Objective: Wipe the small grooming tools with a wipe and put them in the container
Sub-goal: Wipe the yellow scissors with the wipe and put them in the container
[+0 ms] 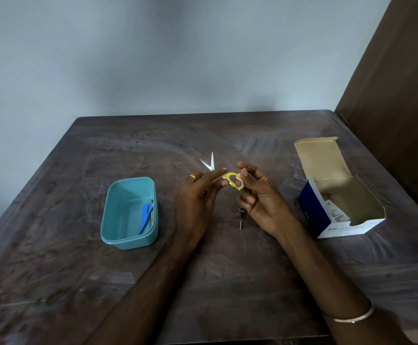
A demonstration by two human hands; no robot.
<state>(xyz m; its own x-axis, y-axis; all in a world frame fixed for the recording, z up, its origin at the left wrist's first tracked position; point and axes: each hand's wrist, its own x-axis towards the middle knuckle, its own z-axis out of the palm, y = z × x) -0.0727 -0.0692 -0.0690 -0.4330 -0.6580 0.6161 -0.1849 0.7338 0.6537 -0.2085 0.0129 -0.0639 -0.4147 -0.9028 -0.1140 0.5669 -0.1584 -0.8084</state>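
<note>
Small scissors (227,176) with yellow handles are held above the table's middle, blades spread open and pointing away. My left hand (198,195) holds them near the pivot, index finger stretched along the handle. My right hand (255,195) pinches a small white wipe (239,181) against the yellow handle loop. A teal plastic container (113,217) stands to the left, with a blue tool (145,219) lying inside it. Metal tweezers (241,217) lie on the table just below my right hand.
An open cardboard box (337,195) of wipes, blue and white outside, sits at the right on the dark wooden table (78,282). A brown wooden panel (402,95) rises at the far right, and a pale wall stands behind the table.
</note>
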